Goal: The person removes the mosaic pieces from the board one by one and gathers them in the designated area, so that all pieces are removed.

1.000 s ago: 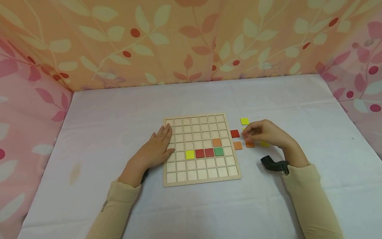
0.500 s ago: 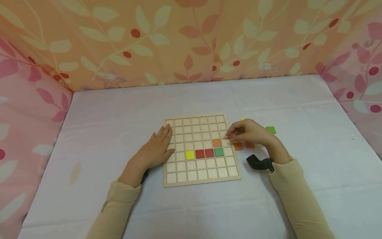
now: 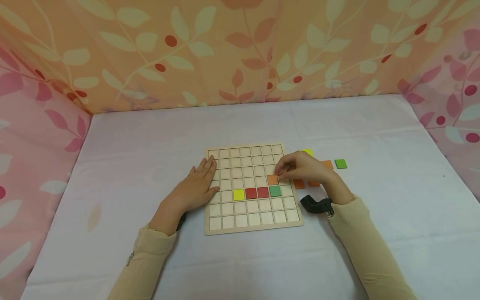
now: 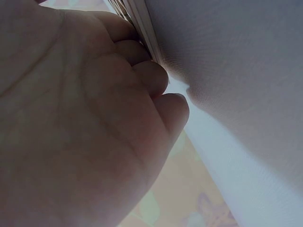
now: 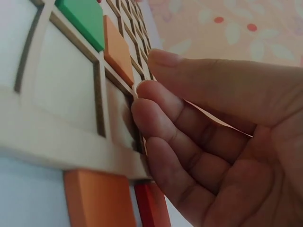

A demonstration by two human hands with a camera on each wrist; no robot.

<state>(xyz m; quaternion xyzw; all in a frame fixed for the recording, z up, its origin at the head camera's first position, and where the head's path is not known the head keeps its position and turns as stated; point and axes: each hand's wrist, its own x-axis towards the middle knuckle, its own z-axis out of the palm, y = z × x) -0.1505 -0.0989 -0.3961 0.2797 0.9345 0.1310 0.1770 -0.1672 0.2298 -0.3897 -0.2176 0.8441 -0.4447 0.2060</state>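
Observation:
My left hand (image 3: 195,185) lies with straight fingers over the left edge of a wooden grid board (image 3: 255,230). In the left wrist view, that hand's fingers (image 4: 151,78) touch the board's edge. My right hand (image 3: 300,166) hovers at the board's right side, its fingertips near an orange tile (image 3: 272,180) in a cell. The right wrist view shows curled fingers (image 5: 154,118) with the thumb close above them; no tile is visible between them, though one could be hidden. A yellow tile (image 3: 238,194), two red tiles (image 3: 257,192) and a green tile (image 3: 275,191) sit in one row.
Loose orange tiles (image 3: 298,183), a yellow tile (image 3: 307,152) and a light green tile (image 3: 340,163) lie right of the board. A red tile (image 5: 152,203) lies beside the board's edge. A black wrist device (image 3: 316,205) hangs below my right wrist.
My right hand has moved left from among the loose tiles to over the board's right side, uncovering the light green tile. My left hand has stayed in place.

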